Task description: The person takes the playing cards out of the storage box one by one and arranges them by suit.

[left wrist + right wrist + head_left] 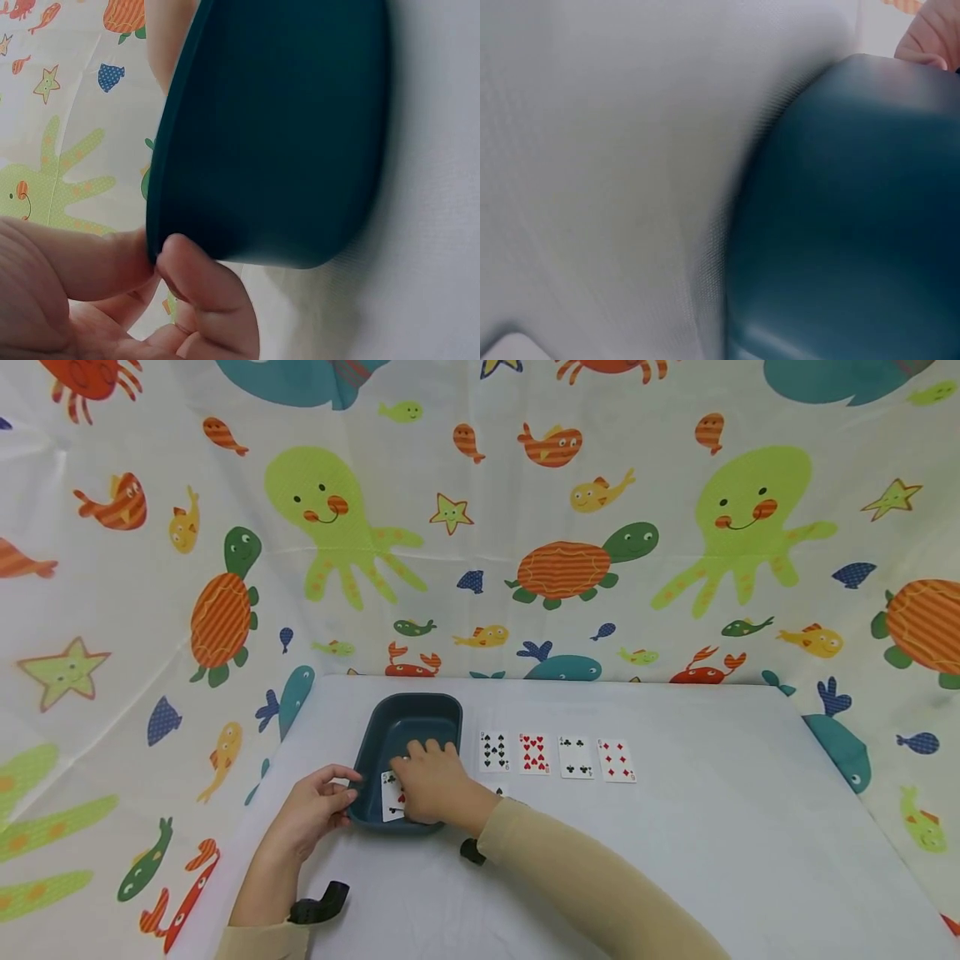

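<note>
A dark teal tray stands on the white table. My left hand pinches its left rim between thumb and fingers; this grip also shows in the left wrist view, where the tray's outer wall fills the middle. Over the tray's right side, my right hand reaches in with its fingertips pointing down. Playing cards lie in the tray, partly beneath that hand. Whether its fingers hold a card is hidden. From the right wrist, mainly the tray's outside is visible.
Right of the tray lies a row of face-up cards: a spade card, a heart card, a club card and a diamond card. Another card is partly covered by my right arm. A patterned cloth hangs behind the table.
</note>
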`<state>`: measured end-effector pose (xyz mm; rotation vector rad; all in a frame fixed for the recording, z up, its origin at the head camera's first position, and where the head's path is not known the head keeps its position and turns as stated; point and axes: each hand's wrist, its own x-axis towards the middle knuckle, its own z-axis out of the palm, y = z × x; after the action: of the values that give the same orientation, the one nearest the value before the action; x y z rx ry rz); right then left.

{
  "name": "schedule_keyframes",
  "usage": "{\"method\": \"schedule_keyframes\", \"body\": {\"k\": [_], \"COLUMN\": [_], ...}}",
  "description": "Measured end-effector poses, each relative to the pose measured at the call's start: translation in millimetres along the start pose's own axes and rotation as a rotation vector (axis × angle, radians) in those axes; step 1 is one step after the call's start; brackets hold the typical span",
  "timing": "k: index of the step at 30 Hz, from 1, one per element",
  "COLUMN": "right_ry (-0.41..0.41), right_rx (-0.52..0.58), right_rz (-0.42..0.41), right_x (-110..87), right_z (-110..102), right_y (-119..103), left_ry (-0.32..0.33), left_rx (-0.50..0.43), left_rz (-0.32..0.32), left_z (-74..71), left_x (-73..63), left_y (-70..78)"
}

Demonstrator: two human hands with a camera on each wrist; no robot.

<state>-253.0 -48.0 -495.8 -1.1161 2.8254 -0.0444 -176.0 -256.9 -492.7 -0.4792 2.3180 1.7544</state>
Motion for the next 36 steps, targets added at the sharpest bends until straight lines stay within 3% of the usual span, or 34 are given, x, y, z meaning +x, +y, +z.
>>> {"method": "schedule_keyframes", "body": {"k": [21,36], "right_ry": [0.13,0.147], "right_rx": [0.073,0.294], "right_rz": [-0.06,-0.077], "right_x": [-1.8,-11.1], "right_z": [1.3,-22.6], "right_y": [8.0,19.1], "left_ry": [-0.004,0.0], "left_rx": [0.011,0.005], "left_rz": [-0.006,-0.005], "left_z": [0.6,1.5], "left_x": [0.2,2.6], "left_y": [0.1,-1.0]}}
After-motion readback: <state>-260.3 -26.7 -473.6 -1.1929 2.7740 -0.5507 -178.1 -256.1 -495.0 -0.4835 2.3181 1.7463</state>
